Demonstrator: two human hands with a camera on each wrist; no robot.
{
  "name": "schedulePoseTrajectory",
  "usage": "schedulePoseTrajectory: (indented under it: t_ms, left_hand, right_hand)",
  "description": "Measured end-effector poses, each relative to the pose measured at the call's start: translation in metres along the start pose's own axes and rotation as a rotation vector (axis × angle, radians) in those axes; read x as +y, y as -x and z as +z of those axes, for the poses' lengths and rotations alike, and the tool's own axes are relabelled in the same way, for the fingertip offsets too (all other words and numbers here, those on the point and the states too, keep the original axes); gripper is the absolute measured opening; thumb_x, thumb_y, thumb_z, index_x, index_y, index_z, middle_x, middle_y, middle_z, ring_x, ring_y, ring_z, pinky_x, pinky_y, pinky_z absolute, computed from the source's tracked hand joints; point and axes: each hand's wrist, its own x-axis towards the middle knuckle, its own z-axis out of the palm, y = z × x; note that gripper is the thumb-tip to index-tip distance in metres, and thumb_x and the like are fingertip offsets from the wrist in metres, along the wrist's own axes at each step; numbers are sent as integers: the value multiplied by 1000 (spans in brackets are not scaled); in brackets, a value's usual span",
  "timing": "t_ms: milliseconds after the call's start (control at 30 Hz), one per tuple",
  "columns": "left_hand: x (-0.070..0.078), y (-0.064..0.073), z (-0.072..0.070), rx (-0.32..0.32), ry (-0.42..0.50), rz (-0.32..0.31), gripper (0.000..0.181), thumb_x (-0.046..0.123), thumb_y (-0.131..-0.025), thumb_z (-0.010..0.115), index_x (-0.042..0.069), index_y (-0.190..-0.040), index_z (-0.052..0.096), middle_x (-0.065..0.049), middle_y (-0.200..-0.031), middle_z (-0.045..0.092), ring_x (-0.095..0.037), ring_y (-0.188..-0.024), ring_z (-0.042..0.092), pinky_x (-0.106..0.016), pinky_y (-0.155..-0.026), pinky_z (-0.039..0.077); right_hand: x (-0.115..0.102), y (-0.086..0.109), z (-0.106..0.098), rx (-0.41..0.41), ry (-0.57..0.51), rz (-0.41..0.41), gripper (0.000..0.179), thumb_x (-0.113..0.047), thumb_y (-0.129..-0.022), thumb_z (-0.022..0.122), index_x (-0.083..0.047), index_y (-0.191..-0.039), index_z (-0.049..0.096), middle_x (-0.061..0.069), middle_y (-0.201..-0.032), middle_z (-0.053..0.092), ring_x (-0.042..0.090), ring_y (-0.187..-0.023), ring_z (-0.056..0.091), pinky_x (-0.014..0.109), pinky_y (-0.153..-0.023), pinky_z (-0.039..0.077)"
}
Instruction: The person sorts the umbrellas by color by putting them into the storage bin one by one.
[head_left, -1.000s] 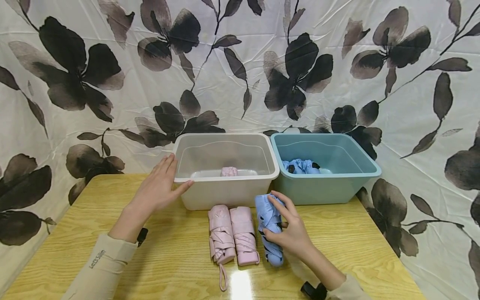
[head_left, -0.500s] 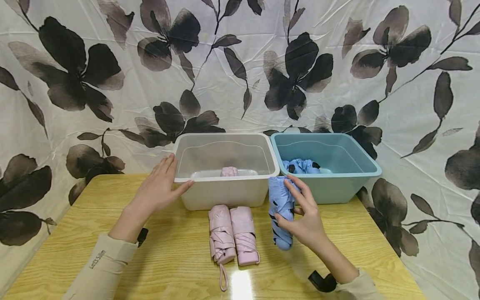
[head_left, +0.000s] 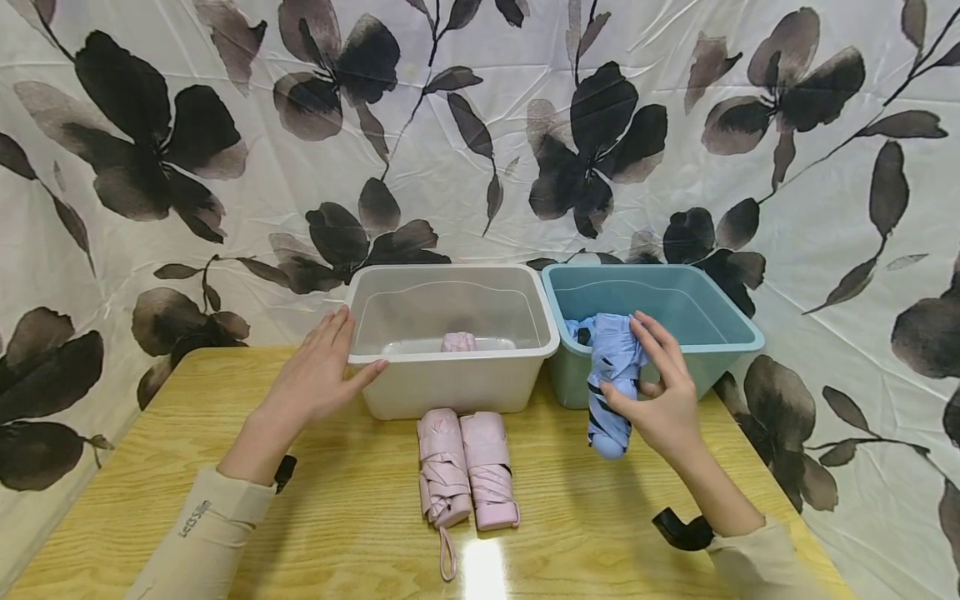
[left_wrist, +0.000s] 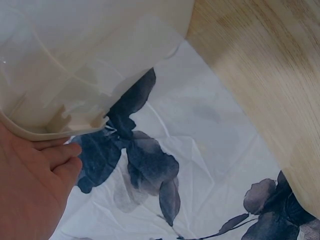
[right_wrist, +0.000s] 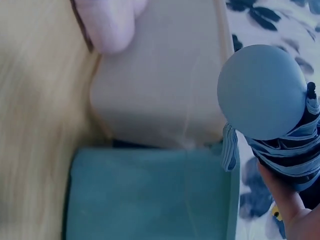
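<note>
My right hand (head_left: 663, 400) grips a folded blue umbrella (head_left: 615, 379) with black markings, thumb on one side and fingers on the other. The umbrella tilts over the front rim of the teal bin (head_left: 720, 348), its rounded handle end toward me. That handle end (right_wrist: 262, 92) looms large in the right wrist view. Inside the teal bin, another blue bundle (head_left: 576, 330) is partly hidden behind it. My left hand (head_left: 315, 367) rests with extended fingers on the left front corner of the white bin (head_left: 457, 387). A small pink bundle (head_left: 458, 342) lies in that bin.
Two folded pink umbrellas (head_left: 442, 467) lie side by side on the wooden table (head_left: 337, 517), in front of the white bin; the left one has a wrist loop. Both bins stand side by side near a floral cloth (head_left: 480, 125) hanging at the back.
My right hand has lifted the blue umbrella from beside the pink ones and carried it right and forward to the teal bin's rim. My left hand has stayed put.
</note>
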Motion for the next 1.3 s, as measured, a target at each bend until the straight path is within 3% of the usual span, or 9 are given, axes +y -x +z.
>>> schedulePoseTrajectory:
  t_ms: [300, 533, 867, 1033, 1133, 1167, 1233, 1300]
  left_hand:
    - [-2, 2, -1, 10, -2, -3, 103, 69, -103, 41, -12, -161, 14, -29, -171, 7, -45, -158, 4, -58, -129, 10]
    - [-3, 2, -1, 21, 0, -4, 103, 68, -103, 42, -12, -161, 13, -28, -171, 6, -45, -158, 5, -58, -129, 11]
    - [-5, 0, 1, 18, -4, -1, 103, 69, -103, 41, -11, -161, 13, -27, -171, 5, -44, -159, 4, -57, -129, 10]
    - [-6, -1, 3, 20, -6, 5, 104, 69, -103, 42, -12, -161, 14, -27, -171, 6, -44, -158, 5, -57, -129, 10]
    - [-6, -1, 4, 26, -9, 6, 104, 69, -102, 43, -12, -161, 15, -27, -171, 6, -44, -158, 5, -56, -129, 11]
    - [-6, -1, 4, 27, -9, 5, 103, 69, -102, 43, -12, -161, 15, -27, -171, 6, -44, -158, 5, -56, -129, 11]
    - [-6, -1, 4, 27, -12, 6, 103, 68, -103, 44, -12, -160, 16, -28, -171, 7, -45, -158, 6, -57, -129, 11]
    - [-6, 0, 3, 25, -16, 6, 103, 68, -103, 44, -13, -160, 16, -28, -171, 7, -45, -158, 6, -57, -129, 11]
  right_hand:
    - [9, -35, -29, 73, 27, 212, 86, 18, -81, 76, -7, -157, 46, 10, -163, 36, 10, -132, 46, 7, -76, 55]
    - [27, -63, -51, 150, 58, 278, 83, 12, -84, 76, -8, -158, 45, 9, -163, 38, 10, -134, 44, 11, -98, 41]
    - [55, -104, -81, 196, 139, 411, 83, 2, -88, 75, -15, -161, 40, 7, -165, 33, 5, -126, 46, 8, -93, 41]
    - [69, -118, -96, 168, 207, 510, 81, -8, -91, 75, -19, -163, 37, 12, -161, 35, 5, -116, 49, 5, -86, 45]
    - [77, -125, -103, 123, 247, 578, 81, -15, -94, 75, -22, -164, 35, 14, -155, 37, 3, -103, 47, 5, -76, 46]
    - [79, -128, -105, 97, 258, 602, 81, -18, -94, 75, -23, -164, 34, 15, -157, 36, 4, -105, 48, 5, -77, 46]
    - [85, -131, -107, 38, 263, 645, 83, -21, -96, 74, -23, -166, 30, 18, -163, 30, 13, -118, 50, 10, -86, 48]
    - [91, -134, -109, -33, 278, 687, 86, -24, -96, 74, -23, -167, 25, 19, -170, 18, 25, -138, 42, 24, -105, 47]
